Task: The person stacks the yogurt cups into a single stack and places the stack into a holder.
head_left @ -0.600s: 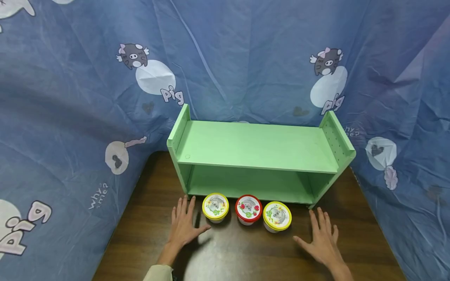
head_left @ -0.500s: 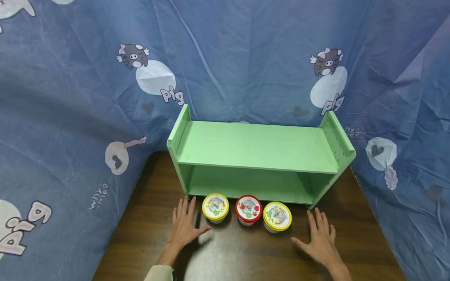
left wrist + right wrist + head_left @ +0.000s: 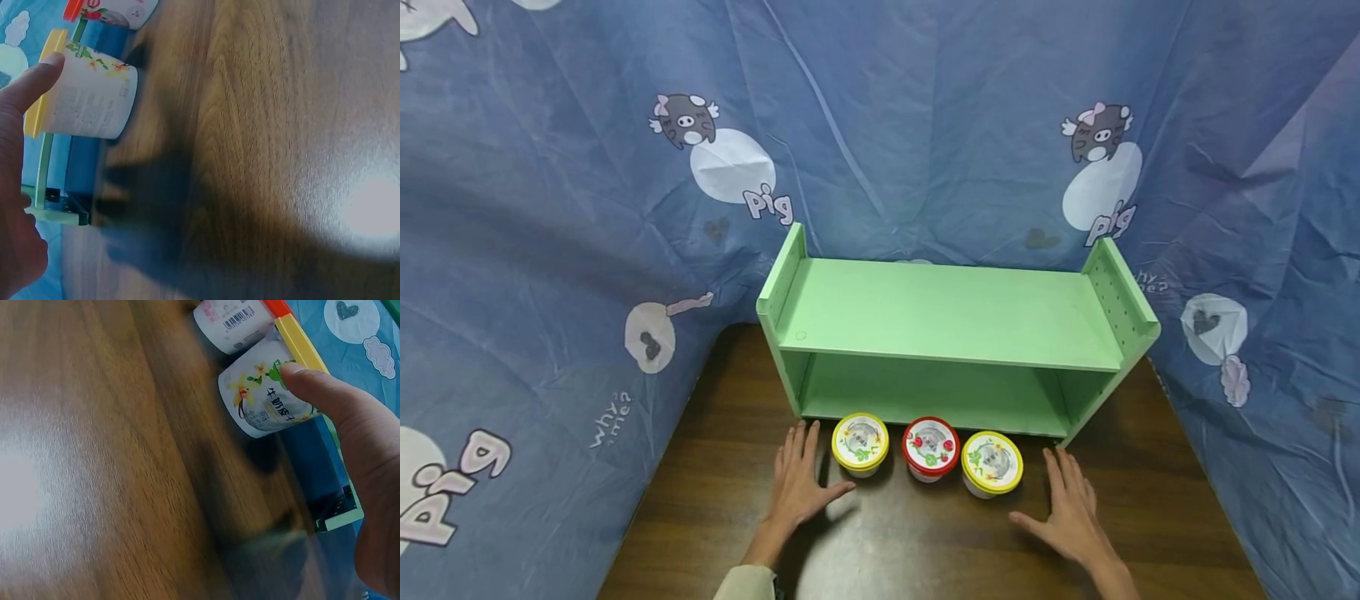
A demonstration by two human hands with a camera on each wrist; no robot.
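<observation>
Both hands lie flat with fingers spread on the worktop [image 3: 887, 542]: the left hand [image 3: 797, 487] just left of the left yellow-lidded cup [image 3: 860, 442], the right hand [image 3: 1067, 512] just right of the right yellow-lidded cup [image 3: 992, 462]. A red-lidded cup [image 3: 930, 447] stands between them. Behind stands a green shelf [image 3: 955, 321].
</observation>
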